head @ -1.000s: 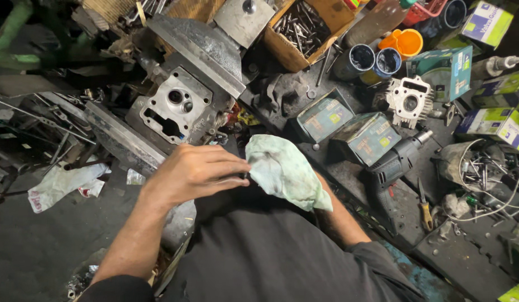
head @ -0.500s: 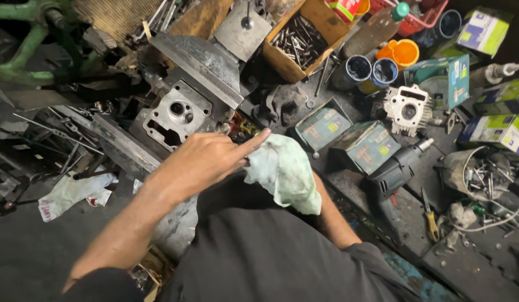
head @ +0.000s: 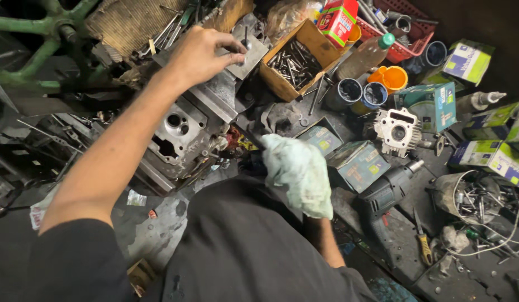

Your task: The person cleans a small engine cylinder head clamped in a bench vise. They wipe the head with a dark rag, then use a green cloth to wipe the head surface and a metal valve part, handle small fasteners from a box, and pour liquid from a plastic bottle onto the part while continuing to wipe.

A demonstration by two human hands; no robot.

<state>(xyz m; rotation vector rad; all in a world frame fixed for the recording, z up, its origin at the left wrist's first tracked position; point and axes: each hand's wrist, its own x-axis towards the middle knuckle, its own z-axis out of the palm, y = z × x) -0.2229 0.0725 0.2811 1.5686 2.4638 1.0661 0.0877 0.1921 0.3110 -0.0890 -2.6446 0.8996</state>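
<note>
Now | 2 hands: left (head: 200,53) pinching 1 metal plate (head: 247,53) | right hidden under 1 rag (head: 300,172)

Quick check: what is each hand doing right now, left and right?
Left hand: reaching out, fingers pinched at a small pin on the grey metal plate; a firm grip cannot be told.
Right hand: hidden under the pale rag, apparently holding it.

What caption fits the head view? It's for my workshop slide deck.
Left hand reaches to a square metal plate while the right hand, hidden under a pale rag, stays over the cluttered bench.
</note>
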